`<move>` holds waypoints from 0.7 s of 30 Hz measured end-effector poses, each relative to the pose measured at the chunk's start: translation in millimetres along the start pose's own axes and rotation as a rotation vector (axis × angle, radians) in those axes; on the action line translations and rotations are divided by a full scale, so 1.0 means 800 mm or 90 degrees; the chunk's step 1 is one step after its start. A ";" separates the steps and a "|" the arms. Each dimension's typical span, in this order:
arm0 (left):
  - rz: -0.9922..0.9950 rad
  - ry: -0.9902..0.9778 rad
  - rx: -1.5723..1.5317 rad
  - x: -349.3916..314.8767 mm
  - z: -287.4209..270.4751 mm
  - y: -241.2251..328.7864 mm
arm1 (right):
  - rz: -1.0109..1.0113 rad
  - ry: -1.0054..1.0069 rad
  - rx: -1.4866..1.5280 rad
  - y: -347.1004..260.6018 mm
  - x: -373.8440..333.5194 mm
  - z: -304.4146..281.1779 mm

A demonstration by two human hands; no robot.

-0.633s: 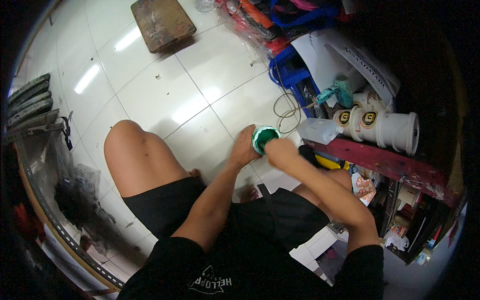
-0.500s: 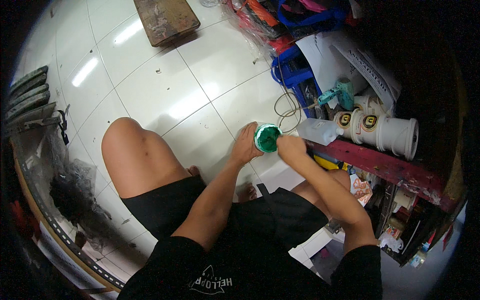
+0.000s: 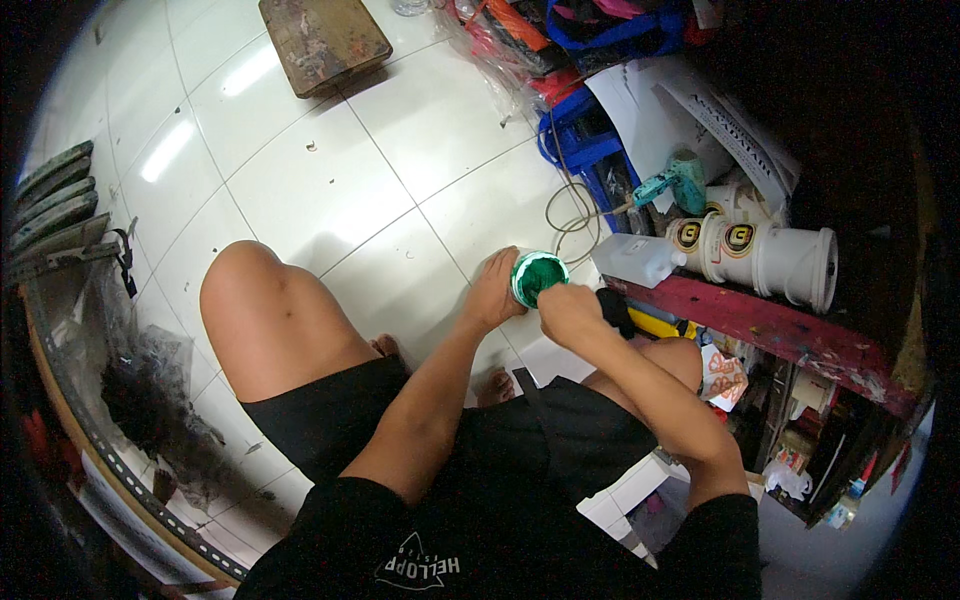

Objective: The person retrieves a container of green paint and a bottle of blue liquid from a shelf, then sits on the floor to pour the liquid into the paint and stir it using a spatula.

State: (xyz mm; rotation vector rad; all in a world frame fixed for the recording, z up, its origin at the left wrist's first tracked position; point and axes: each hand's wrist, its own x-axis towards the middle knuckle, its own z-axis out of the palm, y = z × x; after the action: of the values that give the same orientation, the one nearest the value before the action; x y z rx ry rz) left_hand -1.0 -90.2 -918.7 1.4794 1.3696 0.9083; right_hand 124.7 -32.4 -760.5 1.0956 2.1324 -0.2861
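Left grip (image 3: 491, 292) clamped on green-filled tub (image 3: 541, 279), right grip (image 3: 568, 312) at its mouth, fingertips hidden, cannot tell if closed

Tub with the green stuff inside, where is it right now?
In the head view, the tub is just right of centre; the left hand holds its left side, and the right hand is at its lower right rim.

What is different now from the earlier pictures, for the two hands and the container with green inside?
The right hand moved right, then back slightly left and toward the body, beside the container. Nothing was visibly taken or released. The left hand stays on the container; the translucent bottle lies as before.
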 end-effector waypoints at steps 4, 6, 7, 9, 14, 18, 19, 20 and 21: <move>-0.028 -0.018 -0.012 -0.002 0.002 0.007 | 0.063 0.035 0.030 0.018 -0.001 0.032; -0.003 -0.003 -0.019 -0.004 0.010 0.000 | 0.049 0.019 0.019 0.018 -0.002 0.029; -0.001 0.009 -0.016 -0.008 0.010 -0.008 | 0.027 0.010 0.010 0.002 -0.004 0.002; -0.007 -0.005 -0.009 -0.013 0.005 -0.005 | 0.054 0.093 0.053 0.009 -0.001 -0.002; -0.011 -0.010 0.006 -0.006 0.014 -0.008 | -0.122 -0.011 -0.046 -0.009 -0.008 0.017; 0.003 -0.033 -0.016 -0.002 0.011 0.003 | 0.002 0.180 -0.065 0.041 -0.002 0.048; 0.004 -0.030 -0.008 -0.002 0.012 -0.002 | -0.051 0.143 -0.088 0.027 -0.006 0.040; 0.006 -0.028 0.000 0.002 0.012 -0.007 | -0.102 0.104 -0.111 0.007 -0.010 0.034; 0.000 -0.029 0.002 0.000 0.011 -0.003 | -0.146 0.057 -0.126 -0.006 -0.017 0.035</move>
State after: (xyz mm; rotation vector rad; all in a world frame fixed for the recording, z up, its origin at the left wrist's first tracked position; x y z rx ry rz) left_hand 6.2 -91.4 -923.6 1.4942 1.3375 0.8678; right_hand 140.0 -57.5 -772.0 0.7646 2.3134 -0.1303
